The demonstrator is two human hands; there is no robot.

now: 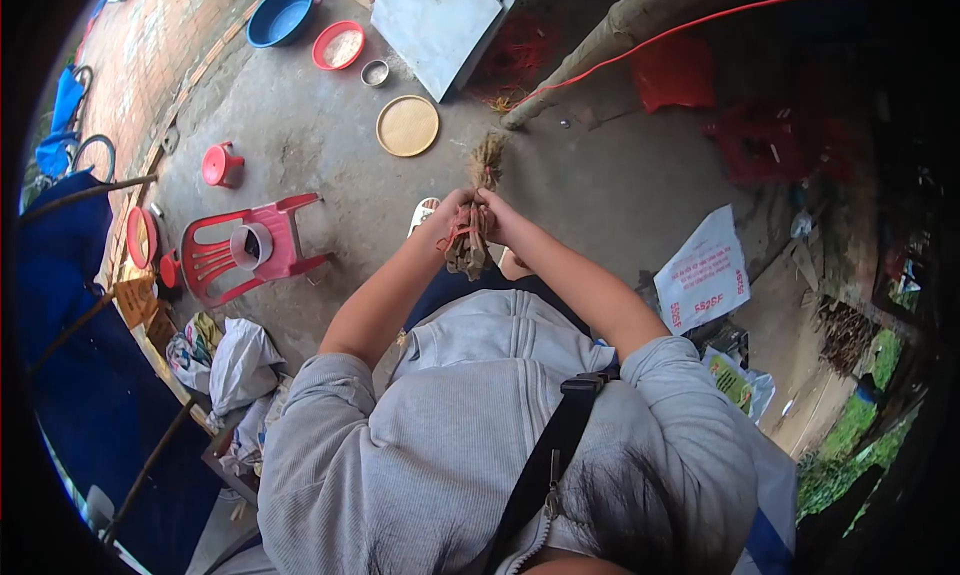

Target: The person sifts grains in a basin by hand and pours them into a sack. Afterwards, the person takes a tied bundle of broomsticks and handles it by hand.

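In front of my waist I hold a bundle of dry brown stalks (468, 255) with both hands. Red string is wound around its near part, and its far end (486, 160) is bushy and frayed, pointing away from me. My left hand (456, 210) is closed around the bundle from the left. My right hand (494, 215) closes on it from the right, close against the left one. Parts of the fingers are hidden by the bundle and by each other.
Ahead lie a round tan tray (408, 126), a red basin (339, 46), a blue basin (280, 15) and a grey sheet (435, 25). A slanting pole (590, 55) stands front right. Left is a red chair (290, 240) bearing a container; right, a printed white sack (703, 270).
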